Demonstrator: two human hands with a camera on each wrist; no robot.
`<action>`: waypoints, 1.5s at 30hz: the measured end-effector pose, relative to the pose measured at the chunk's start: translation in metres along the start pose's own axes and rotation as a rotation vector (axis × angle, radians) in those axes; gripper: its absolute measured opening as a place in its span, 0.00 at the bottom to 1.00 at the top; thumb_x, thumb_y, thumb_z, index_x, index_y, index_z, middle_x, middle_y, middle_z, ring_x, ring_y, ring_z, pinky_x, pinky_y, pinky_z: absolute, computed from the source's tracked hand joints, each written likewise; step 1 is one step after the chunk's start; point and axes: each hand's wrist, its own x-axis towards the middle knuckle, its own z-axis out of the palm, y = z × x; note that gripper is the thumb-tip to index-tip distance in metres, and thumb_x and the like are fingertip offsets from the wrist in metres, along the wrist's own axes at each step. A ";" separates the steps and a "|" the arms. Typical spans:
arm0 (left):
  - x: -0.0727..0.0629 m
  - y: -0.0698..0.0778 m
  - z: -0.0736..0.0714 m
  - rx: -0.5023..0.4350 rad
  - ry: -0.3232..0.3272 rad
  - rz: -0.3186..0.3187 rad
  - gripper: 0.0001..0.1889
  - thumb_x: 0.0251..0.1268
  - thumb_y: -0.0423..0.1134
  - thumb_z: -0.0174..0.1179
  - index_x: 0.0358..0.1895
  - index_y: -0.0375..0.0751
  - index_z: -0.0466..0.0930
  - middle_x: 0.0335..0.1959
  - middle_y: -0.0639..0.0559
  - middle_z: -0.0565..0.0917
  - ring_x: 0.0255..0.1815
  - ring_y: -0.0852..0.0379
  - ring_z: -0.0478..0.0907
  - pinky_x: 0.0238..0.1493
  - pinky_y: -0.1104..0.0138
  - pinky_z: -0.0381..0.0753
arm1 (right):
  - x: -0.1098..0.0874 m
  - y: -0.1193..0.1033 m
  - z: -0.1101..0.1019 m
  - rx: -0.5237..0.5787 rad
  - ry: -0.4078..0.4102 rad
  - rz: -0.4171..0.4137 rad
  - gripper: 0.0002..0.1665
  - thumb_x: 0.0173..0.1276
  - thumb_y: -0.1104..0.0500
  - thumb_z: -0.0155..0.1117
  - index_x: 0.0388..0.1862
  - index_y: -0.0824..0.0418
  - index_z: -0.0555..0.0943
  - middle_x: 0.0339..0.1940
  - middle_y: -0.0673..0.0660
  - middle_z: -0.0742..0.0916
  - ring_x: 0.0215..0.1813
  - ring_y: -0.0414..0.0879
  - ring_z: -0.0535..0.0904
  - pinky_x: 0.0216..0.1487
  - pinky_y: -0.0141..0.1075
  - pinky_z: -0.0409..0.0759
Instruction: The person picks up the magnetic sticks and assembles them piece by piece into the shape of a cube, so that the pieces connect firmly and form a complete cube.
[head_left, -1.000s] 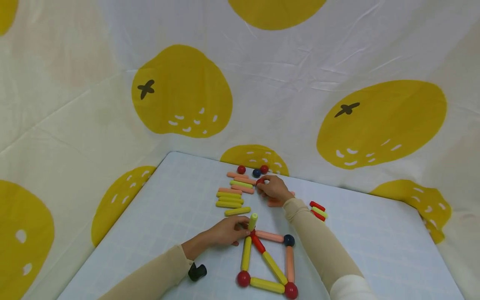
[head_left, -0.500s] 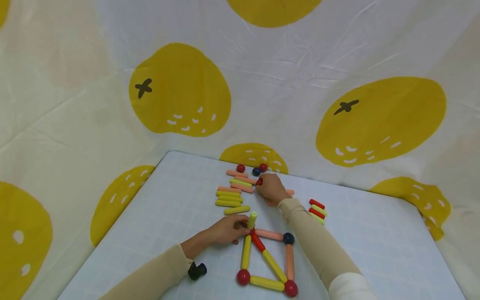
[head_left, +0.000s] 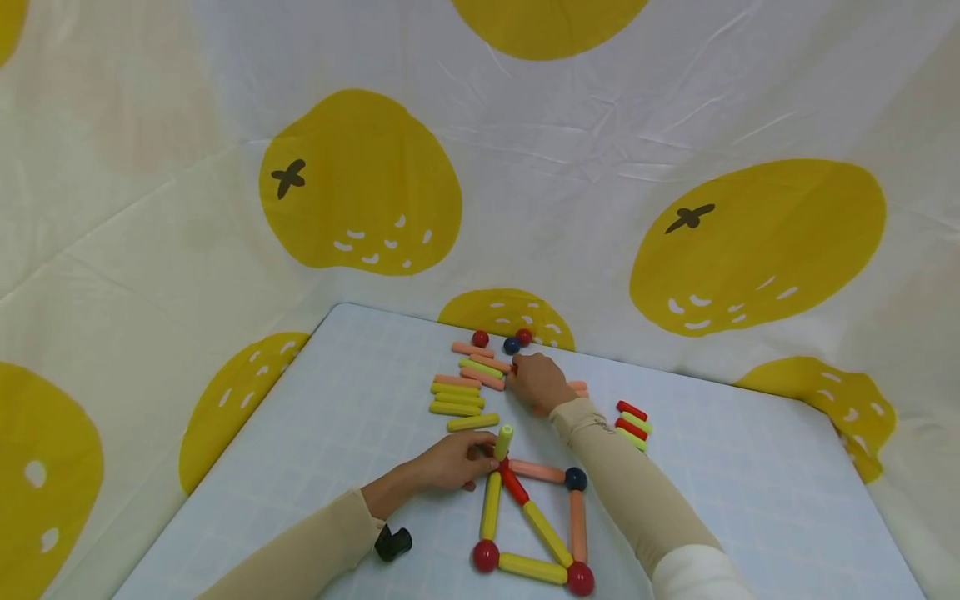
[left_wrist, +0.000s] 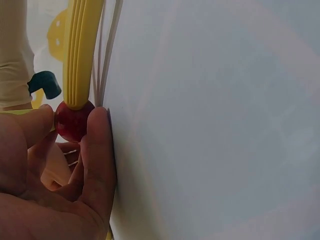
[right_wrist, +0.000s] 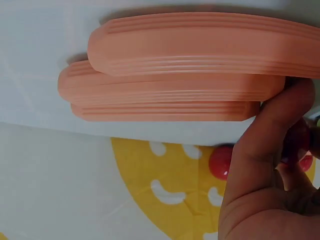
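My left hand (head_left: 453, 461) pinches a red ball (left_wrist: 75, 120) at the top left corner of a flat frame of rods and balls. A short yellow-green rod (head_left: 504, 442) stands up from that ball; a ridged yellow rod (left_wrist: 82, 55) joins it from the side. Farther back, my right hand (head_left: 538, 379) holds another red ball (right_wrist: 296, 142) between its fingers, mostly hidden in the head view. Its bent finger is close to the ends of several salmon rods (right_wrist: 200, 45); whether it touches them I cannot tell.
Left of the right hand lie several loose yellow rods (head_left: 457, 402) and salmon rods (head_left: 482, 378). Red balls (head_left: 480, 338) and a dark blue ball (head_left: 512, 345) sit near the back edge. Short red rods (head_left: 632, 428) and lime rods lie at the right.
My right hand has shifted slightly left and turned, so its red ball is now largely covered. More of the short rods at the right show beside the arm. The left hand stays put.
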 end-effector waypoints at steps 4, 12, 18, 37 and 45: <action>-0.001 0.001 0.000 -0.002 0.004 0.005 0.11 0.74 0.41 0.61 0.56 0.55 0.82 0.47 0.54 0.81 0.36 0.55 0.79 0.34 0.65 0.83 | 0.000 -0.002 0.001 0.003 -0.022 0.008 0.13 0.79 0.53 0.54 0.50 0.60 0.80 0.34 0.58 0.84 0.33 0.50 0.79 0.39 0.41 0.80; -0.006 0.004 0.000 -0.004 0.010 0.013 0.11 0.74 0.40 0.62 0.55 0.54 0.82 0.48 0.53 0.81 0.38 0.54 0.79 0.36 0.63 0.84 | -0.001 -0.003 0.005 0.099 -0.057 0.066 0.13 0.82 0.54 0.48 0.54 0.58 0.77 0.39 0.62 0.85 0.36 0.51 0.82 0.33 0.41 0.81; -0.007 0.005 0.000 -0.005 0.013 0.014 0.11 0.74 0.40 0.62 0.55 0.53 0.82 0.48 0.53 0.81 0.38 0.54 0.79 0.35 0.63 0.84 | -0.001 -0.003 0.007 0.120 -0.059 0.095 0.16 0.82 0.53 0.47 0.60 0.57 0.76 0.44 0.63 0.85 0.41 0.52 0.83 0.35 0.42 0.84; -0.003 0.000 0.002 -0.010 0.018 0.001 0.11 0.73 0.41 0.62 0.54 0.56 0.83 0.49 0.54 0.81 0.39 0.54 0.79 0.36 0.63 0.85 | 0.003 0.011 0.011 0.290 -0.036 0.111 0.20 0.82 0.48 0.50 0.66 0.54 0.74 0.47 0.60 0.83 0.39 0.51 0.77 0.39 0.41 0.77; -0.001 -0.003 0.001 -0.009 0.011 0.007 0.11 0.74 0.41 0.62 0.55 0.56 0.82 0.50 0.54 0.81 0.39 0.54 0.79 0.36 0.63 0.84 | 0.001 0.019 0.002 0.594 -0.092 0.217 0.26 0.80 0.47 0.55 0.73 0.48 0.71 0.32 0.58 0.86 0.30 0.46 0.79 0.27 0.33 0.74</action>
